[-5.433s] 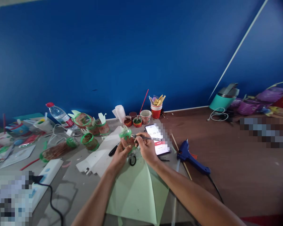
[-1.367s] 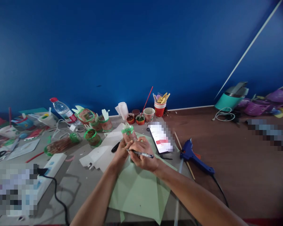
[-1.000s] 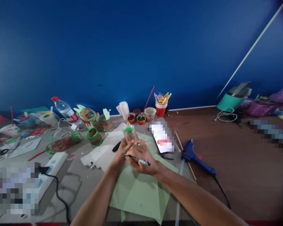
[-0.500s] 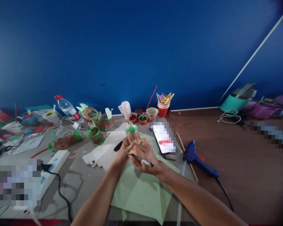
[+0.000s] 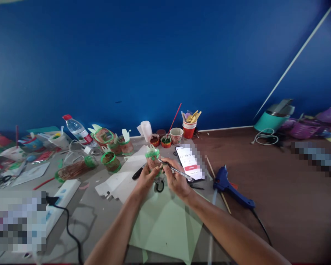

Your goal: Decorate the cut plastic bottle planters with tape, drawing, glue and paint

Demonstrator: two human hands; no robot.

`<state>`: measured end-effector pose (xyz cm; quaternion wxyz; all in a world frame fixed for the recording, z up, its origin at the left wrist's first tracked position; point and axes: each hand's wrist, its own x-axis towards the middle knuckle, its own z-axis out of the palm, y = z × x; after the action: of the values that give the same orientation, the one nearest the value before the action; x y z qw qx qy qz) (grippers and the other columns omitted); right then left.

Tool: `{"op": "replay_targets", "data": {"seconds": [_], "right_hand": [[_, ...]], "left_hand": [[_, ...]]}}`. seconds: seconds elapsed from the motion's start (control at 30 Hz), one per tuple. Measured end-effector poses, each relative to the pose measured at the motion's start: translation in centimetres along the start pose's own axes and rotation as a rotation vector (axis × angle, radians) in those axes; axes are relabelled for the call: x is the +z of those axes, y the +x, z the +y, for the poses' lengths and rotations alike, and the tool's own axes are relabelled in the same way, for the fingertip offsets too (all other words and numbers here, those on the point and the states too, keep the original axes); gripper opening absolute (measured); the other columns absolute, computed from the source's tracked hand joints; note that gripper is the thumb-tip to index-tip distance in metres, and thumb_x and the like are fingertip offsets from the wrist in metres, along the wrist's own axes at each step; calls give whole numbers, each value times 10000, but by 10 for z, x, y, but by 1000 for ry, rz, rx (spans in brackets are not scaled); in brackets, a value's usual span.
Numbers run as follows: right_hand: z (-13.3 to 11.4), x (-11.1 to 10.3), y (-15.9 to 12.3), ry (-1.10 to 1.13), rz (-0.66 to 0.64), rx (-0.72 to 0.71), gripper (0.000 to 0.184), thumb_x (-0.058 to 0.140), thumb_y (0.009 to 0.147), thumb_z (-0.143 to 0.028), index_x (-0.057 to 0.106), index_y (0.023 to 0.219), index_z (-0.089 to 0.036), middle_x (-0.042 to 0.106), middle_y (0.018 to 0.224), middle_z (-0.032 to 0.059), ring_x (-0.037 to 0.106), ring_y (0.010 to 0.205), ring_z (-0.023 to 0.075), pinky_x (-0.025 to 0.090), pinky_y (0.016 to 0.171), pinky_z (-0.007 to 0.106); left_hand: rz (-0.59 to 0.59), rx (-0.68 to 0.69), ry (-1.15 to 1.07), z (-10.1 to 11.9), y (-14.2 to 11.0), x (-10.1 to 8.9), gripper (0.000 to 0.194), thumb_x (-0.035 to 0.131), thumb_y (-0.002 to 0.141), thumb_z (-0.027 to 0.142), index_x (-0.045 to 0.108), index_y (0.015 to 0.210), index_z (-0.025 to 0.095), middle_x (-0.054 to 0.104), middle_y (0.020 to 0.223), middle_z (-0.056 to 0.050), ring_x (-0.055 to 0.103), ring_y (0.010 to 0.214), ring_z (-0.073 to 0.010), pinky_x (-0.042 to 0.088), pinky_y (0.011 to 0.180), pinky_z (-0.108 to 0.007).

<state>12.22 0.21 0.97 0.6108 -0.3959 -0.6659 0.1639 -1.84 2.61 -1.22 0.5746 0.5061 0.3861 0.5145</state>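
My left hand (image 5: 147,177) is closed around the lower part of a small clear cup (image 5: 153,157) with a green rim, brown-painted sides and pale paper points at its top. A pen (image 5: 179,170) is gripped in my right hand (image 5: 175,180), its tip by the cup's right side. Beneath both hands lie light green paper sheets (image 5: 165,221). A black loop (image 5: 160,186), like a scissor handle, shows between my wrists. To the left, a black marker (image 5: 138,172) rests on white paper scraps (image 5: 116,180).
Similar painted cups (image 5: 111,161) stand at the left, near a tilted water bottle (image 5: 76,129). A phone (image 5: 188,158) lies right of my hands, then a wooden stick (image 5: 219,184) and a blue glue gun (image 5: 231,186). Paint pots (image 5: 166,141) and a red cup (image 5: 189,130) stand behind.
My right hand has shifted right and turned, bringing the pen from below the cup up to its side. The black loop between my wrists has come into view.
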Motion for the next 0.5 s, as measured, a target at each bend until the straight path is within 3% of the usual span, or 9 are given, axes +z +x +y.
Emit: {"op": "replay_targets", "data": {"seconds": [0.23, 0.5], "right_hand": [[-7, -2, 6, 122, -10, -78, 152, 530, 901, -244, 665, 971, -237, 681, 907, 58, 655, 872, 197, 550, 783, 331], [1, 2, 3, 198, 59, 161, 173, 490, 916, -275, 633, 999, -225, 687, 901, 40, 646, 802, 179, 541, 748, 318]], "left_hand": [[-3, 1, 33, 3, 0, -1, 414, 703, 781, 456, 648, 1084, 180, 694, 1117, -93, 599, 1111, -262, 426, 1006, -389], [-73, 26, 6, 4, -2, -1, 457, 678, 811, 446, 620, 1174, 175, 674, 1192, -115, 604, 1125, -272, 389, 1048, -425]]}}
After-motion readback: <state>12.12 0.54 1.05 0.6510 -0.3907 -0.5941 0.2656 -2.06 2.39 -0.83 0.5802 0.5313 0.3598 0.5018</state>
